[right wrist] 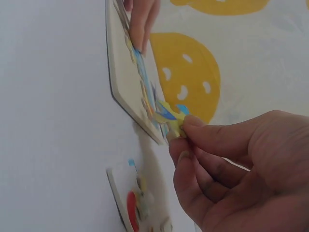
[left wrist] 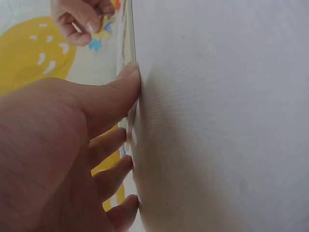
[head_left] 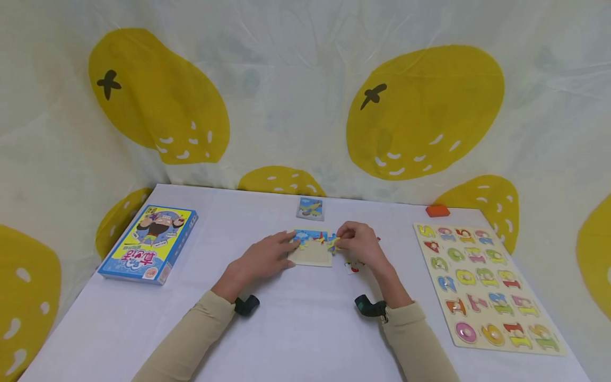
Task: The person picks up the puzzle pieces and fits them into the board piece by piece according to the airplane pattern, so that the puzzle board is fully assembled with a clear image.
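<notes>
Yellow piece [right wrist: 175, 123] pinched by right hand [head_left: 360, 244]; left hand [head_left: 265, 255], fingers spread, touches puzzle board [head_left: 314, 258].

Board [head_left: 312, 257] partly behind left grip [head_left: 268, 255]

Yellow-blue piece [right wrist: 170, 114], pinched in right hand [head_left: 363, 245] — board [head_left: 314, 257] beside, partly filled

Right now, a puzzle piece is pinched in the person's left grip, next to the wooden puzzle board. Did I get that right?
Not quite: the puzzle piece is pinched in the right grip, as the head view shows. It is next to the wooden puzzle board.
</notes>
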A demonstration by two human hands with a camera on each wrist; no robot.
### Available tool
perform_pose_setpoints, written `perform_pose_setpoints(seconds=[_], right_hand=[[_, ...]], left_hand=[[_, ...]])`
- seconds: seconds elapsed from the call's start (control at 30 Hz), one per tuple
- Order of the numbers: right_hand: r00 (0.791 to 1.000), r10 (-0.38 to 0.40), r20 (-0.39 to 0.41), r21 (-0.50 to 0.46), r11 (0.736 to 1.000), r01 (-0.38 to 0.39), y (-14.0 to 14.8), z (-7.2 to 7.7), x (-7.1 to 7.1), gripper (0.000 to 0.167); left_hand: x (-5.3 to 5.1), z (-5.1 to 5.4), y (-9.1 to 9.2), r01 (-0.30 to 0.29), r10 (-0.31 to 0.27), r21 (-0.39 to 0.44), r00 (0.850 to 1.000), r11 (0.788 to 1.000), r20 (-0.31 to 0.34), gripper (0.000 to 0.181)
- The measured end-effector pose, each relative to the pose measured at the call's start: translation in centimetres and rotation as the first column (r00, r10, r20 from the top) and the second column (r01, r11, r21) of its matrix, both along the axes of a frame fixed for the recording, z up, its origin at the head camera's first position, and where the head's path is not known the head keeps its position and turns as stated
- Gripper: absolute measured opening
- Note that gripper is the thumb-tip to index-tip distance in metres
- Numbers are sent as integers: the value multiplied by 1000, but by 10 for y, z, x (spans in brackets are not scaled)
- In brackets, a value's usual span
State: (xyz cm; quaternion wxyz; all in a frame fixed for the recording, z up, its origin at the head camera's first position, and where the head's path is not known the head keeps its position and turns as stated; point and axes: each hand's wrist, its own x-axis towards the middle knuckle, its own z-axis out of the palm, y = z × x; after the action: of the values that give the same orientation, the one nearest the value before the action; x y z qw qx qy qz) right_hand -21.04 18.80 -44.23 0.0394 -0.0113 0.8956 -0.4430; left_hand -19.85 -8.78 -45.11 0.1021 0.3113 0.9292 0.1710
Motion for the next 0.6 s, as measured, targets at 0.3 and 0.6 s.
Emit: perform_pose_setpoints(seconds=[0.3,0.6], right_hand=[[999,30,-13,-81,996,-31,-24,-12,-2,8],[994,81,-70,1,997,-81,-47,-15,-4,3]], left_hand=[[-1,-1,0,-6,6,-13,1000,1000,0,60],[-4,-4,-2,23,-22,7,999,1000,-29,60]])
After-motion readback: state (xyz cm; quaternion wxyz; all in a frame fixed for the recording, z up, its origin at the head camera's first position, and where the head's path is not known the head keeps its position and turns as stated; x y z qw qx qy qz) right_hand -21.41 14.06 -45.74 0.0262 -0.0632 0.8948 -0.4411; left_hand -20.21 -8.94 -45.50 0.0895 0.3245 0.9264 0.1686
